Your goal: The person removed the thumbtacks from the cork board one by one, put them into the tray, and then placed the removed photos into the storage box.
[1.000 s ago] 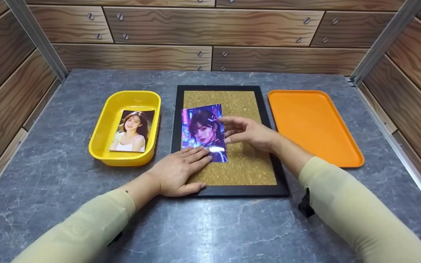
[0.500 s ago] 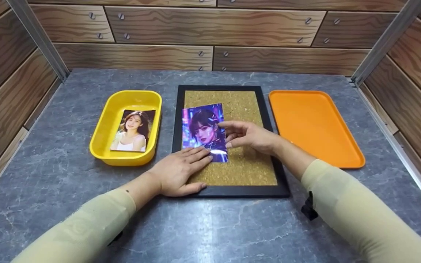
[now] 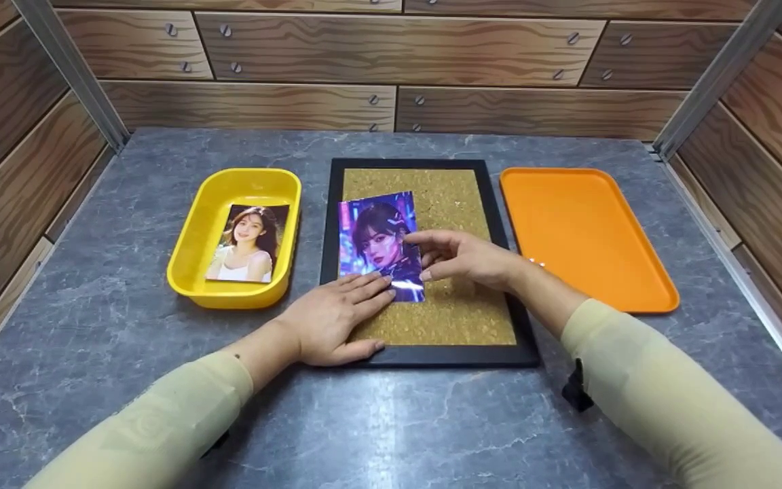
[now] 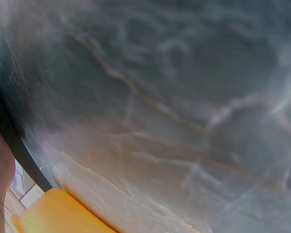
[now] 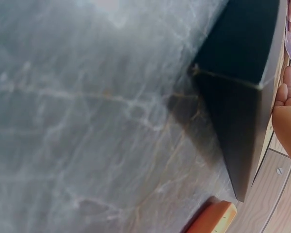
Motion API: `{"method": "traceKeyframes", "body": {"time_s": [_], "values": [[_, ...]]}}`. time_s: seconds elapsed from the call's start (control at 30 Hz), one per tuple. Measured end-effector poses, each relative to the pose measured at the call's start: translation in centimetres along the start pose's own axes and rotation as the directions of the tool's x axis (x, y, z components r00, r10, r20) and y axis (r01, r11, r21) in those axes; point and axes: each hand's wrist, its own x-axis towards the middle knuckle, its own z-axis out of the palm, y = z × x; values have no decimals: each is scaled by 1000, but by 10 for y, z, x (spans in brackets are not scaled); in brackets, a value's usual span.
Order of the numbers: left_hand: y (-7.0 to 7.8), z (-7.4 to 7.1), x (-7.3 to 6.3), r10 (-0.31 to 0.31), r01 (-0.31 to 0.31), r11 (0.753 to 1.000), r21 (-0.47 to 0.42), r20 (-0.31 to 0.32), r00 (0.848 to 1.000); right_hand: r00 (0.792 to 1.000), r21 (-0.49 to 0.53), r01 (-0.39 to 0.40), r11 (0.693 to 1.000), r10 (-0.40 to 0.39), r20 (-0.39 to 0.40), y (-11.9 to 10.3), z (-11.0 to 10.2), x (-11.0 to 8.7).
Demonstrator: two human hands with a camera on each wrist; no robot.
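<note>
A glossy purple-blue portrait photo point(image 3: 377, 244) lies slightly askew on the left part of a black-framed cork board point(image 3: 459, 319). My left hand point(image 3: 333, 319) rests flat over the photo's lower left corner, its fingers straight, its thumb on the board's near frame edge. At the photo's right edge is my right hand point(image 3: 472, 258): the index fingertip overlaps the edge, the thumb sits lower at the same edge, and the other fingers are bent, partly hidden under the hand. In the right wrist view, my right hand point(image 5: 288, 107) shows at the side beside the board's frame point(image 5: 242, 43).
To the left stands a yellow tub point(image 3: 191, 251) holding another portrait photo point(image 3: 245, 244). An orange tray point(image 3: 588, 231) lies right of the board, with small white specks point(image 3: 535, 263) showing by the right wrist. Wood-patterned panels point(image 3: 398, 51) surround the grey marbled table point(image 3: 391, 421).
My right hand has slid slightly toward me along the photo's right edge. The small white specks by its wrist have come into sight. My left hand has kept its place.
</note>
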Motion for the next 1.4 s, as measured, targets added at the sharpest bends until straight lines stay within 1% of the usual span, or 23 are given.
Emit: {"method": "traceKeyframes", "body": {"time_s": [0.1,0.27,0.53,0.93,1.2,1.4], "values": [[0,0,0,3,-3,1000,4,-4,1000,1000,-2,-4,1000,4,-1,1,0,0],[0,0,0,-4,4,1000,2,6,1000,1000,-12,-3,1000,3,1,2,1,0],[0,-1,0,12,-12,1000,21,-10,1000,1000,-24,-13,1000,13,-4,1,1,0],[1,-1,0,21,-20,1000,22,-16,1000,1000,-34,-3,999,2,-8,1,3,1],[1,0,0,16,-15,1000,23,-27,1000,1000,-46,-18,999,17,-21,1,4,1],[1,0,0,10,-9,1000,22,-26,1000,1000,-65,-11,998,9,-23,1,4,1]]}}
